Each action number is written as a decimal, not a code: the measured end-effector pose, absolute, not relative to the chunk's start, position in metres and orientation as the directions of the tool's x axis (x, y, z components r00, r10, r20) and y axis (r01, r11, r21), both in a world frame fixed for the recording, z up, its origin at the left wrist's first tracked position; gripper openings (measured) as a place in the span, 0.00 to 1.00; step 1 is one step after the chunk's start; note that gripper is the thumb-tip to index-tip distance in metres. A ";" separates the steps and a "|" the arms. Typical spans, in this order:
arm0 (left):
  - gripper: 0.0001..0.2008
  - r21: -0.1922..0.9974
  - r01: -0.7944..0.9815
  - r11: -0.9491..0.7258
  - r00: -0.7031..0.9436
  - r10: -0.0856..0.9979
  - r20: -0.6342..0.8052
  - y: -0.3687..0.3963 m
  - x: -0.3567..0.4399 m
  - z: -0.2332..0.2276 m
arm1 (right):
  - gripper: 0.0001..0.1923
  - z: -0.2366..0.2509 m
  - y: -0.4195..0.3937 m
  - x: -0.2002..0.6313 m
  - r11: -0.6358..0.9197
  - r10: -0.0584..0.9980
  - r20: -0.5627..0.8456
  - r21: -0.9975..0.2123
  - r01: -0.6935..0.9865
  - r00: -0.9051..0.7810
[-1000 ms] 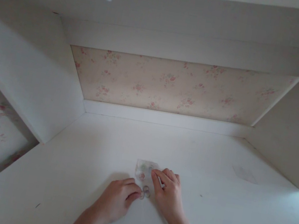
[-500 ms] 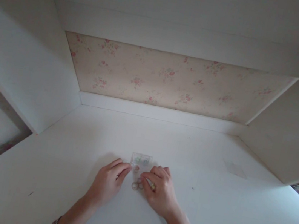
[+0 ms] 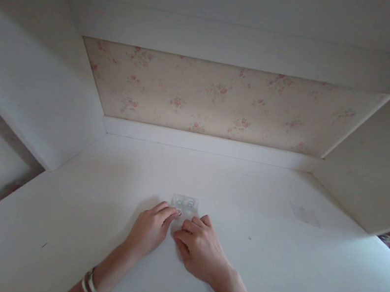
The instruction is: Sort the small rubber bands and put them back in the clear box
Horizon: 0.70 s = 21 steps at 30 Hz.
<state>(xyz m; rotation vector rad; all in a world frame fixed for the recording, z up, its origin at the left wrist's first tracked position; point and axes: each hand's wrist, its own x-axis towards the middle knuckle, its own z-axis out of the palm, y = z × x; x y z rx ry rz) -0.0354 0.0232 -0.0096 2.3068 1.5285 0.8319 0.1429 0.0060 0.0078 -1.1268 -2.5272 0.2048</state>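
Both hands' (image 3: pixel 151 228) (image 3: pixel 199 251) fingers cover the clear packet (image 3: pixel 185 203); either grip unclear.

White desk (image 3: pixel 270 278): small clear packet (image 3: pixel 185 203) lies flat, apparently holding beads; both hands rest beside.

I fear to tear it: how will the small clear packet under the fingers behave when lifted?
The clear packet looks thin, so it probably flexes. Small round pieces show inside and may shift. It seems light; both the left hand and right hand touch it.
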 end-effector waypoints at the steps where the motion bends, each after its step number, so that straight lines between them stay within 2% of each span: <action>1: 0.13 0.488 0.767 -0.416 0.292 0.904 0.312 0.023 -0.035 -0.010 | 0.09 0.007 0.006 0.143 0.673 0.739 0.265 -0.279 0.685 -0.619; 6: 0.15 0.420 0.802 -0.425 0.331 0.901 0.280 0.021 -0.034 -0.009 | 0.09 0.006 0.006 0.143 0.670 0.743 0.258 -0.292 0.683 -0.618; 12: 0.13 0.431 0.803 -0.413 0.281 0.898 0.338 0.016 -0.043 -0.004 | 0.09 0.009 0.004 0.143 0.670 0.742 0.248 -0.311 0.674 -0.623; 18: 0.13 0.468 0.781 -0.414 0.279 0.902 0.331 0.013 -0.050 -0.001 | 0.08 0.007 0.004 0.139 0.677 0.736 0.255 -0.282 0.680 -0.627; 21: 0.12 0.503 0.767 -0.399 0.260 0.910 0.324 0.013 -0.051 0.000 | 0.08 0.010 0.004 0.140 0.645 0.764 0.291 -0.331 0.689 -0.576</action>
